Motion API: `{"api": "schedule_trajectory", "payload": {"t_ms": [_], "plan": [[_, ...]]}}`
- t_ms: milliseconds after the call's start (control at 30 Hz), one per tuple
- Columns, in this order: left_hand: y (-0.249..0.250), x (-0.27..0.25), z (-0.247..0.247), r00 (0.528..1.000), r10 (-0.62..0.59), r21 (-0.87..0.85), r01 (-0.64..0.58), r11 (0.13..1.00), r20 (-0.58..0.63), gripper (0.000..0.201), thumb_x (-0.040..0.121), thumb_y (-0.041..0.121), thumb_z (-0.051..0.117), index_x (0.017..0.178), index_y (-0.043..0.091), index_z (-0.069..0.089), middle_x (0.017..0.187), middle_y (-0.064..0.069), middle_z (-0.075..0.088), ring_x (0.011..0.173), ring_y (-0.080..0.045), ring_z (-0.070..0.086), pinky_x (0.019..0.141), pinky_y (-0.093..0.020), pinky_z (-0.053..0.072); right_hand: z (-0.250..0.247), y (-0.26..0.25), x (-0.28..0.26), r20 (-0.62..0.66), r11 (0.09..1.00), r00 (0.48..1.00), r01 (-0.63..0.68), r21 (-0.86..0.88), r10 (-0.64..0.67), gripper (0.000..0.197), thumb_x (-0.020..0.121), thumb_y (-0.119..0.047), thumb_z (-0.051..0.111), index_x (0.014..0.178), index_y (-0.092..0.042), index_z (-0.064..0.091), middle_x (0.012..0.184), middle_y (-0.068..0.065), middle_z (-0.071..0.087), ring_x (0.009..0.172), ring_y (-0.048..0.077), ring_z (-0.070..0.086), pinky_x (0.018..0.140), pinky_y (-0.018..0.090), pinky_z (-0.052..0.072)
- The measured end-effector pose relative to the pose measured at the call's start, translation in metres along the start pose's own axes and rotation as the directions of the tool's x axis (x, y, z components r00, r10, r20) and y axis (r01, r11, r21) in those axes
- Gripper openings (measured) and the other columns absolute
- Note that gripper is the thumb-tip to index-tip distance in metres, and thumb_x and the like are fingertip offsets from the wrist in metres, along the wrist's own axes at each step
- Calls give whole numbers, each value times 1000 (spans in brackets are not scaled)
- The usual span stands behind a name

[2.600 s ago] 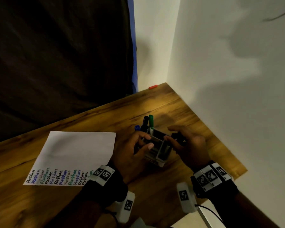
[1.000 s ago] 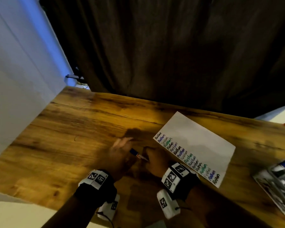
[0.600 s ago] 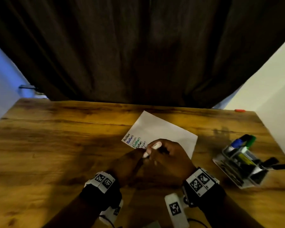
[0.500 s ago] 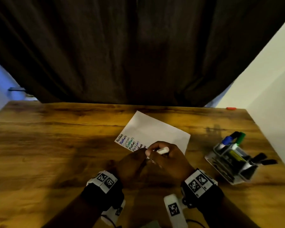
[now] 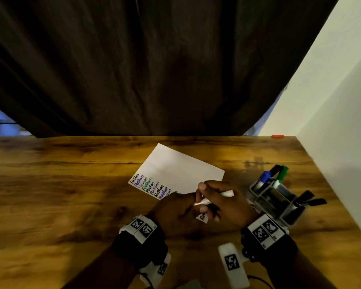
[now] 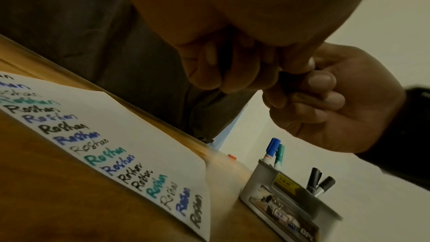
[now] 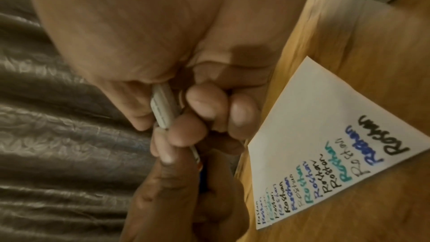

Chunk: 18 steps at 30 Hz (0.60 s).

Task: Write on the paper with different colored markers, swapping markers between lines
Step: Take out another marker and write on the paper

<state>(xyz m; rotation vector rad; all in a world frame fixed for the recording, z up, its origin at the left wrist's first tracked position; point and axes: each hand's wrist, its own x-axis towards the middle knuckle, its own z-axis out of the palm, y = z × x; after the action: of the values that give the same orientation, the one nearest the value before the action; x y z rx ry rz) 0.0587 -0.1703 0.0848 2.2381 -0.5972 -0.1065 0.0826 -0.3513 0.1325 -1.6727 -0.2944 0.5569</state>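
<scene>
Right hand grips white marker barrel, left hand pinches its cap end above paper, likely uncapping for next line.

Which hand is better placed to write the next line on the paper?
Right. The right hand already holds the marker by its white barrel, above the paper; the left hand only grips its front end.

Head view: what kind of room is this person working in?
Probably a home desk or small study corner. A wooden desk sits against a dark curtain and a plain wall, with a desk organizer of markers beside a handwritten paper.
</scene>
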Motion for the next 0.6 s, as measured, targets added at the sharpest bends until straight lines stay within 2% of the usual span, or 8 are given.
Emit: {"api": "schedule_trajectory", "payload": {"t_ms": [67,133,200,233,333,433,500,600], "plan": [[4,1,-1,999,-42,-55,41,998,-19,42,94,63,42,102,29,64,86,3,73,76,-7,67,72,-32,54,-2,-3,0,33,1000,999,16,2,-16,39,101,-29,45,81,-1,63,57,19,52,45,19,49,44,21,39],[9,4,-2,996,-91,-78,90,993,-13,42,86,68,49,105,33,60,96,6,74,89,-10,69,81,-34,55,-3,-2,1,81,998,995,60,10,-60,38,102,-30,44,83,-3,63,67,36,54,48,29,46,46,26,38],[11,9,-6,993,-118,-86,119,989,15,42,77,64,60,110,38,57,102,8,73,96,-8,67,87,-33,55,-2,-1,5,113,994,988,104,11,-105,39,102,-35,46,84,-5,65,74,43,53,46,34,45,47,31,37],[14,10,-10,991,-127,-91,129,987,30,43,75,64,63,109,37,58,101,12,72,96,-6,66,87,-33,54,-2,-2,6,112,992,986,128,-9,-126,40,100,-38,47,83,-7,67,72,42,54,43,32,46,46,30,37],[20,12,-14,991,-123,-50,125,991,50,44,66,65,68,100,37,61,89,25,68,91,8,62,88,-18,50,-3,0,7,102,980,978,190,-50,-184,39,99,-36,49,81,-8,68,63,38,55,37,23,48,44,23,38],[18,19,-21,983,-163,-50,167,985,78,43,62,63,77,95,37,64,93,19,70,92,1,65,88,-32,54,-9,-11,5,68,976,977,208,-61,-204,34,96,-36,53,78,-14,71,70,38,59,43,25,50,47,27,40],[20,28,-23,982,-153,-36,158,987,107,50,60,64,79,99,38,61,95,17,70,91,-4,66,84,-36,56,-15,-22,6,64,963,967,251,-97,-246,34,96,-33,53,78,-13,72,61,27,59,43,17,50,48,25,40],[25,45,-28,984,-178,212,168,963,29,60,59,70,76,98,31,51,84,11,64,77,-12,60,76,-35,54,-18,-30,12,20,956,961,278,-89,-277,37,98,-31,50,79,-9,72,46,15,51,39,15,45,46,24,38]]}}
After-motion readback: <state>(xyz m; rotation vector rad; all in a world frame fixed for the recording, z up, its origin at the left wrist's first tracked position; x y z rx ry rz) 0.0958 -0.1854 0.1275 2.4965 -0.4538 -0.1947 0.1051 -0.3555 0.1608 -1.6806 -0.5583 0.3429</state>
